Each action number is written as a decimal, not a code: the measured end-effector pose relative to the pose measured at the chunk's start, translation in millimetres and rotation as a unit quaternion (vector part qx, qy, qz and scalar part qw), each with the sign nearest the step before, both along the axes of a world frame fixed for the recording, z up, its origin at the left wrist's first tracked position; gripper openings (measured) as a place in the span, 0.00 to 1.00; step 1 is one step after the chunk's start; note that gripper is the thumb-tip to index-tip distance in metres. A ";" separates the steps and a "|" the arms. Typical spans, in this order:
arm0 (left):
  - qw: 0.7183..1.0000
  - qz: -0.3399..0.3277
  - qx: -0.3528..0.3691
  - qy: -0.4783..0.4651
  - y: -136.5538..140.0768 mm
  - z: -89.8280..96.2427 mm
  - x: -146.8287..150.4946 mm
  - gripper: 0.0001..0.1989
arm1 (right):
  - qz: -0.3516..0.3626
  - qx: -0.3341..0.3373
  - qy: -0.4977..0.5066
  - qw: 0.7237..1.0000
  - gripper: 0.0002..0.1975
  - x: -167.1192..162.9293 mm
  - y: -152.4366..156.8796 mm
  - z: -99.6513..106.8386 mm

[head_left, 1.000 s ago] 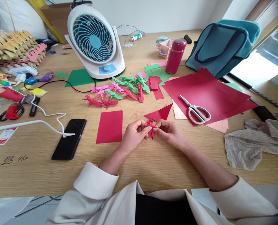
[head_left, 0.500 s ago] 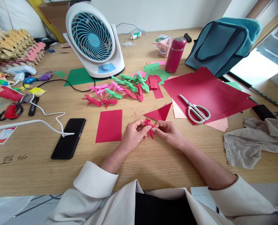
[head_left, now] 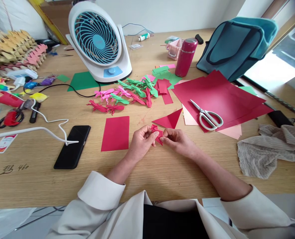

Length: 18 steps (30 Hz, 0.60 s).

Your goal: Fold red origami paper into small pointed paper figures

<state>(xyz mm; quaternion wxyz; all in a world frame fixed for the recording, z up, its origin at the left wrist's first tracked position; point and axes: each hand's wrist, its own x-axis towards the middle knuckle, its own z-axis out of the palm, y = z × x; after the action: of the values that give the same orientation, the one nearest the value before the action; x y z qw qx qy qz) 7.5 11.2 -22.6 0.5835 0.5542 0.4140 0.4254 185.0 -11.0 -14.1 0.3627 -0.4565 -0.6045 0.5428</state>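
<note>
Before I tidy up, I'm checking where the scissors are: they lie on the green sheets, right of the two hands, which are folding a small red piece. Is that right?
Not quite: the scissors lie on the large red sheets, not green ones, as the head view shows. They are right of the left hand and right hand, which are folding the small red piece.

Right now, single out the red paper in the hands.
The small folded piece between the left hand and right hand; the rectangle, triangle and large sheets lie unheld.
</note>
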 end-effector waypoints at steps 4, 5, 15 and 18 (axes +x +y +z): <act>1.000 0.014 -0.004 -0.013 0.8 -0.2 -0.2 0.13 | 0.018 -0.005 0.006 1.000 0.17 -0.1 -0.1 2.5; 1.000 0.019 -0.005 -0.016 1.3 -0.3 -0.4 0.13 | 0.021 -0.005 0.002 1.000 0.17 -0.1 -0.2 3.0; 0.999 0.023 -0.015 -0.021 0.5 1.8 1.3 0.12 | -0.017 -0.006 -0.001 1.000 0.16 -3.5 -1.7 0.9; 1.000 0.012 -0.012 -0.013 -2.0 0.7 2.7 0.12 | -0.023 -0.006 0.011 1.000 0.17 -5.2 -2.1 2.6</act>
<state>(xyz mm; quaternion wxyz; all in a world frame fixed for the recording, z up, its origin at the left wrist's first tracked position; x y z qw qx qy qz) 10.2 9.2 -21.9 0.5904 0.5370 0.4176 0.4345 179.8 -13.2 -11.5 0.3792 -0.4665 -0.5863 0.5430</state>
